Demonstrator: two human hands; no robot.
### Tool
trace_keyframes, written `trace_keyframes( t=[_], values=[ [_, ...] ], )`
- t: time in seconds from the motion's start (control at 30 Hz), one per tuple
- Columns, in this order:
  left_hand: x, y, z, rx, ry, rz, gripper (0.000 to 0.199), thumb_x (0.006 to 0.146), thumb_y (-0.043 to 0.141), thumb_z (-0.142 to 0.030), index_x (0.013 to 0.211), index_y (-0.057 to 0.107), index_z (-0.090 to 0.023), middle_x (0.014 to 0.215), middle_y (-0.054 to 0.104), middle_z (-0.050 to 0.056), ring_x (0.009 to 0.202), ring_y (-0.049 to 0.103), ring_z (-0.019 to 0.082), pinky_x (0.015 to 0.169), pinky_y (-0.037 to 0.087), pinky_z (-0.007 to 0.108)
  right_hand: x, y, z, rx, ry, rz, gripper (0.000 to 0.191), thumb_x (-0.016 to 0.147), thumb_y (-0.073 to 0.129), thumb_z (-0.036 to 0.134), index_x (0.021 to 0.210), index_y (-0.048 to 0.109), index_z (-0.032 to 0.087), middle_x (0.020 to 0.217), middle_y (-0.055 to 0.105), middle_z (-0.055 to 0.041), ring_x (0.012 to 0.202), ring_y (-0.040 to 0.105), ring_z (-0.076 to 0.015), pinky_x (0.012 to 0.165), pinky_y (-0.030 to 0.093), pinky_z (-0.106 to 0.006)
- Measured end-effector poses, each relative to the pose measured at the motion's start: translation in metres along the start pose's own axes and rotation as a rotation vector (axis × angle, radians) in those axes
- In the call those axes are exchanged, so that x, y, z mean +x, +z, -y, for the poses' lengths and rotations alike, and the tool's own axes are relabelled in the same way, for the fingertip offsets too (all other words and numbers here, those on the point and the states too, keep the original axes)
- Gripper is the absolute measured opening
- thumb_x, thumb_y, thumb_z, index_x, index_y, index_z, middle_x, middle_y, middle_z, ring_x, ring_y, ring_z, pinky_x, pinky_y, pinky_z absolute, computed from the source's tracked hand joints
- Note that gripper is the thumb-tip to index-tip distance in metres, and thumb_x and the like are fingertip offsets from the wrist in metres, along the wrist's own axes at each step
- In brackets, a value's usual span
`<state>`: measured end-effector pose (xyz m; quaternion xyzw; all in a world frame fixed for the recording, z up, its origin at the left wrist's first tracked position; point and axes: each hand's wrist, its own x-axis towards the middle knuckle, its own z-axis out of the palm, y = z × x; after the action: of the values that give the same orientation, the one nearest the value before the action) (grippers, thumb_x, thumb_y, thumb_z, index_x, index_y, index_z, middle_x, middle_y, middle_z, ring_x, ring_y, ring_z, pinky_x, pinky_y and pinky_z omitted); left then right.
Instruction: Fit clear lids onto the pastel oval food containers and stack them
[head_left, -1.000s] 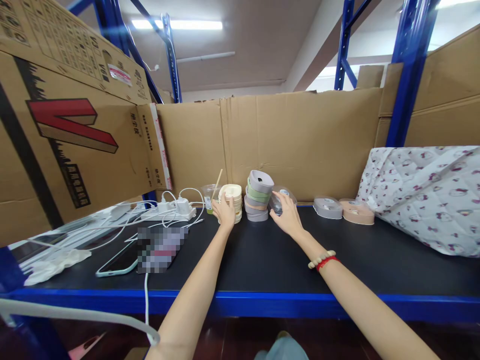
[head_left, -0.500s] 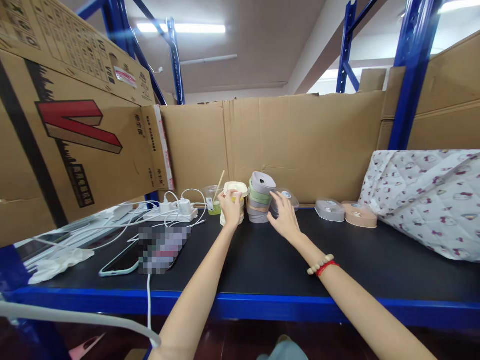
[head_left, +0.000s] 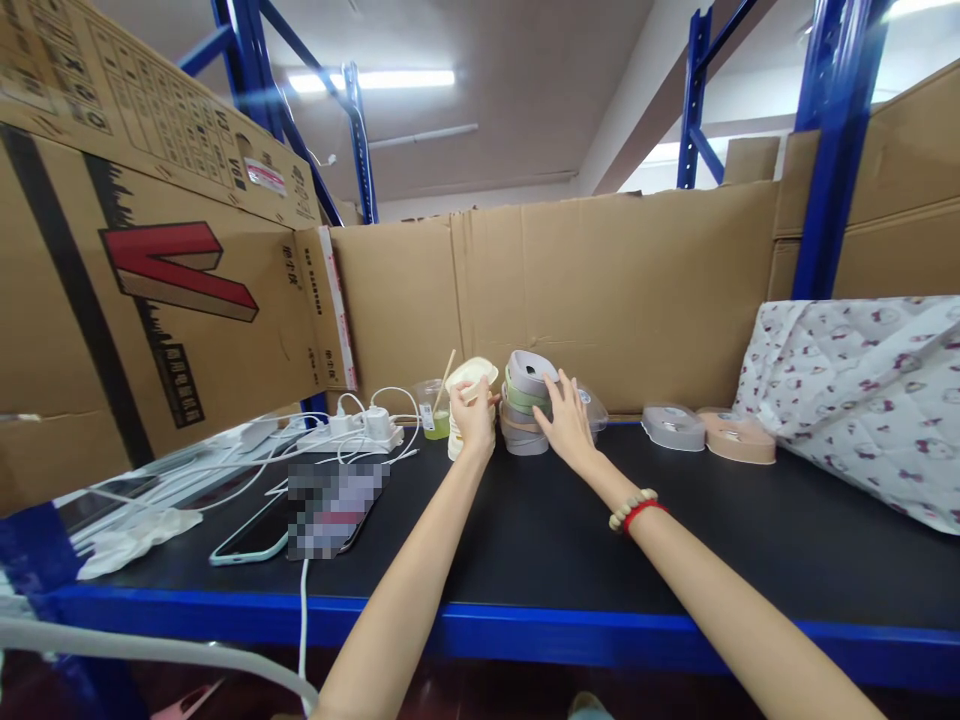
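Near the back of the black shelf stands a stack of cream oval pieces; the top cream oval piece (head_left: 471,373) is tilted. My left hand (head_left: 475,425) is closed at its edge, with the thumb and fingers pinching it and hiding much of the stack below. Just right of it leans a stack of grey, green and tan oval pieces (head_left: 527,430), topped by a grey one with a dark hole. My right hand (head_left: 568,425) has its fingers spread along this stack's right side, seemingly touching it.
A clear cup (head_left: 435,424) with green contents and a stick stands behind my left hand. Phones (head_left: 255,530), white cables and a power strip (head_left: 322,440) lie left. Grey (head_left: 673,428) and peach (head_left: 736,436) flat cases and a patterned quilted cloth (head_left: 862,390) are right. Cardboard (head_left: 615,300) walls the back.
The top cream piece has tipped up in my left hand. My right hand has come in against the grey and green stack. The view has shifted slightly.
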<state>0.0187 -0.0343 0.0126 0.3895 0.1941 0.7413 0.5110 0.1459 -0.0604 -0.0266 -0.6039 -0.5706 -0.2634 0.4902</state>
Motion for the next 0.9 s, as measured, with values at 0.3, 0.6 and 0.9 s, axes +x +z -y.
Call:
trace_keyframes(
  t=[0.3, 0.6, 0.9],
  values=[
    [0.008, -0.003, 0.003, -0.036, -0.105, -0.042, 0.02, 0.085, 0.045, -0.017, 0.101, 0.056, -0.016, 0.114, 0.055, 0.008, 0.1, 0.058, 0.016, 0.065, 0.053, 0.019, 0.011, 0.005, 0.011, 0.171, 0.154, -0.082, 0.029, 0.072, 0.053, 0.021, 0.099, 0.063, 0.02, 0.105, 0.05, -0.0122, 0.09, 0.058, -0.0254, 0.076, 0.05, -0.041],
    [0.015, -0.007, 0.009, 0.017, -0.105, 0.028, 0.05, 0.063, 0.045, 0.001, 0.109, 0.051, -0.017, 0.107, 0.059, 0.007, 0.094, 0.06, 0.015, 0.079, 0.052, 0.024, 0.003, -0.004, 0.012, 0.185, 0.214, -0.126, 0.025, 0.075, 0.055, 0.026, 0.097, 0.065, 0.021, 0.11, 0.05, -0.0111, 0.088, 0.058, -0.0233, 0.069, 0.049, -0.037],
    [0.007, -0.002, 0.004, -0.033, -0.175, 0.012, 0.036, 0.068, 0.045, -0.012, 0.103, 0.041, -0.019, 0.088, 0.059, 0.003, 0.08, 0.061, 0.014, 0.07, 0.051, 0.024, -0.003, -0.024, 0.024, 0.137, -0.016, -0.188, 0.026, 0.083, 0.052, 0.032, 0.106, 0.065, 0.027, 0.121, 0.049, -0.0088, 0.098, 0.059, -0.0213, 0.064, 0.052, -0.029]
  ],
)
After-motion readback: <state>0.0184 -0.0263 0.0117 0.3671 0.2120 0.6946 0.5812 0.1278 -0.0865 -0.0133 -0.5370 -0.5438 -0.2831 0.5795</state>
